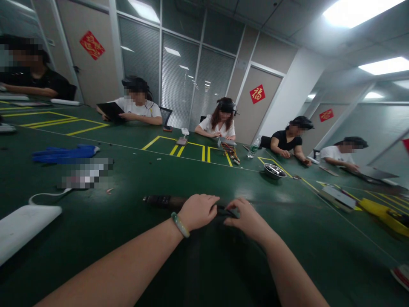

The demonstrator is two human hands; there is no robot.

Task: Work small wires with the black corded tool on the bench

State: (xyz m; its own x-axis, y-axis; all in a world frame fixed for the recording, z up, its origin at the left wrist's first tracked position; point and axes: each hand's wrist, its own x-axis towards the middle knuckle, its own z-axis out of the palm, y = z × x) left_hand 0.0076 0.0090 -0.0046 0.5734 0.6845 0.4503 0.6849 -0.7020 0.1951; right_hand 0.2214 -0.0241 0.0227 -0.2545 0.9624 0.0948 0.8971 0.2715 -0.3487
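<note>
A long, dark, rod-like thing (177, 202) lies crosswise on the green table, with a black ribbed end (156, 200) to the left; its exact kind is not clear. My left hand (198, 212), with a green bangle (180, 224) on the wrist, is closed over its middle, fingers pointing right. Just to the right, my right hand (246, 217) is curled, its thumb and fingers pinching a thin black strap or cord (227, 210). The fingertips of both hands are close but apart. Dark, blurred material lies below the hands, too dim to make out.
On the left are a blue glove (65, 154), a blurred-out device (87, 172) and a white power bank (27, 228) with a cable. A metal bowl (275, 171), a water bottle (254, 148) and a yellow tool (385, 215) stand farther right. Several people sit across the table.
</note>
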